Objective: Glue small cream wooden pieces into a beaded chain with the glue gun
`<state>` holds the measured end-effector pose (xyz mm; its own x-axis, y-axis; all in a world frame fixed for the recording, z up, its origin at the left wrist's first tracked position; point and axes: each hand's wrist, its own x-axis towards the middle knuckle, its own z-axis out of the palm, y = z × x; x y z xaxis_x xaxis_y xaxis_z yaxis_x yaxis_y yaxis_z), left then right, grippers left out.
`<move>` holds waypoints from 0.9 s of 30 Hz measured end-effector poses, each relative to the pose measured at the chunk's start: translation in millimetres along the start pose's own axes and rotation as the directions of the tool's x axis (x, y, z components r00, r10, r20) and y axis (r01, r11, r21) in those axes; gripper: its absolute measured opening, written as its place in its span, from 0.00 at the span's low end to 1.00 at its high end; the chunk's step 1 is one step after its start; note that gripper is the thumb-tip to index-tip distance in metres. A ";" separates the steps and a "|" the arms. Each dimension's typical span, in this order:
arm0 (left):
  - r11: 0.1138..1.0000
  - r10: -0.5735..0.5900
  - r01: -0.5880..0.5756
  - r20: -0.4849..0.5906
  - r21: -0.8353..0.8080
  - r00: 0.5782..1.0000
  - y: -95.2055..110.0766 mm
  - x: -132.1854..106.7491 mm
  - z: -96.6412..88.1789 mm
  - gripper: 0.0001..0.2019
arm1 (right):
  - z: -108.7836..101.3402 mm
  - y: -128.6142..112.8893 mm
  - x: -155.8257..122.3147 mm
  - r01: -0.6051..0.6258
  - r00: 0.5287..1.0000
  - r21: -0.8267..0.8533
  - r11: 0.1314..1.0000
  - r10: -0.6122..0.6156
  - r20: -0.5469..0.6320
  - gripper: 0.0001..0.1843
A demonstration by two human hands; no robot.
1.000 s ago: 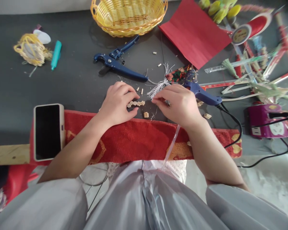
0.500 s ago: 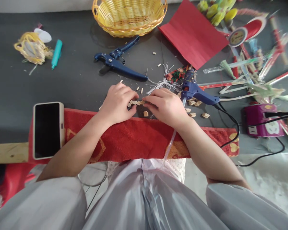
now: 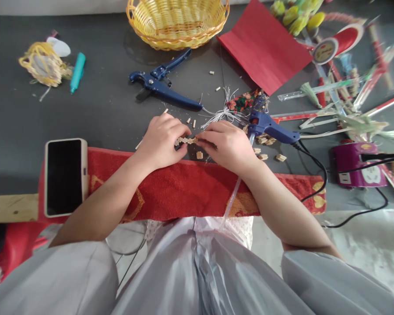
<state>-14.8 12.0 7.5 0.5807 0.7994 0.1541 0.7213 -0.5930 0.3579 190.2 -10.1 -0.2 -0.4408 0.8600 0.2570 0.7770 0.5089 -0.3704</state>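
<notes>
My left hand [image 3: 160, 142] and my right hand [image 3: 228, 145] meet over the dark table, both pinching a short strip of small tan wooden pieces [image 3: 185, 140] between their fingertips. The left hand's fingers curl round the strip's left end, the right hand's fingertips press its right end. One loose wooden bit [image 3: 199, 155] lies just below the strip. A blue glue gun [image 3: 272, 127] lies right of my right hand, beside several more wooden bits [image 3: 263, 140]. A white tassel of threads [image 3: 221, 113] lies just beyond my fingers.
A red towel [image 3: 180, 188] covers the table's near edge, with a phone [image 3: 65, 176] on its left end. Blue cutters [image 3: 164, 87], a yellow basket [image 3: 177, 22], red paper [image 3: 265, 46], a teal pen [image 3: 77, 73], a yellow thread bundle [image 3: 42, 65], a purple box [image 3: 361, 166] and craft sticks lie around.
My right hand has moved left from the tassel to the strip's right end, uncovering the glue gun's nozzle. The left hand stays on the strip.
</notes>
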 end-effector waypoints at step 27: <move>1.000 -0.012 0.011 -0.006 -0.029 1.000 2.0 0.6 3.0 0.09 | -26.0 7.2 -1.3 -0.093 0.971 0.049 0.994 0.102 -0.214 0.12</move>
<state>-11.9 11.0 5.5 0.5701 0.8068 0.1552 0.7168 -0.5807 0.3860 208.1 -8.5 20.0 -0.2529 0.8794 0.4033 0.7915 0.4278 -0.4364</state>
